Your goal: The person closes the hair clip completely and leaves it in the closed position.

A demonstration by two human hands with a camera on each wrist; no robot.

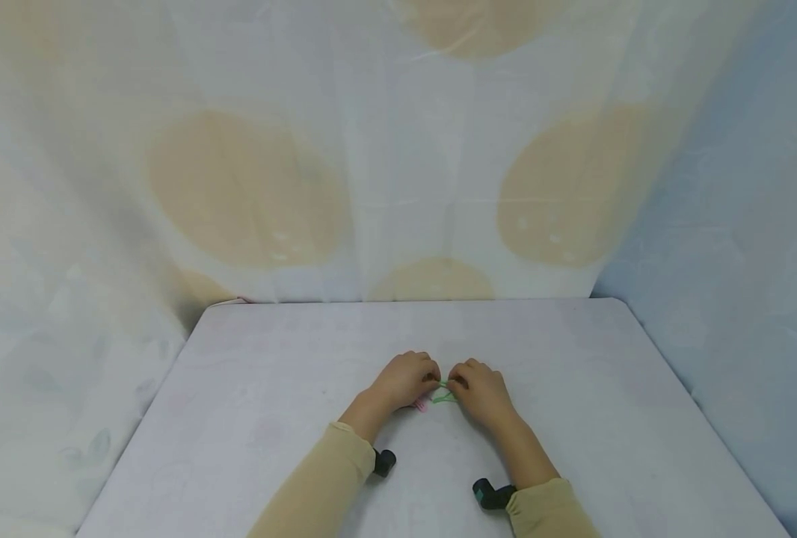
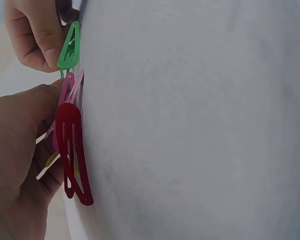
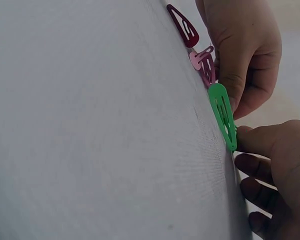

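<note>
L hand (image 1: 404, 379) and R hand (image 1: 481, 390) sit knuckle to knuckle at table (image 1: 250, 388) centre, near edge side, fingers curled in toward each other. R hand pinches the narrow end of a green clip (image 3: 223, 116) w/ thumb + fingertips; the clip's other end reaches the L hand's fingers, but can't tell if L grips it. In head view the green clip (image 1: 444, 394) lies flat on the table in the gap between the hands, long axis running roughly L–R, narrow tip pointing to the R hand. L hand fingers are curled round a bunch of clips: pink clip (image 2: 69, 88) just behind the green one, touching or overlapping its end, then a red clip (image 2: 72, 150), long axis roughly in line w/ the green. A yellowish strip shows under the red, too hidden to name. In R wrist view the row reads red (image 3: 185, 27), pink (image 3: 202, 62), green. Tan sleeves on both arms, black wrist cams (image 1: 493, 493). Spotted cloth (image 1: 250, 187) hangs behind the table.
</note>
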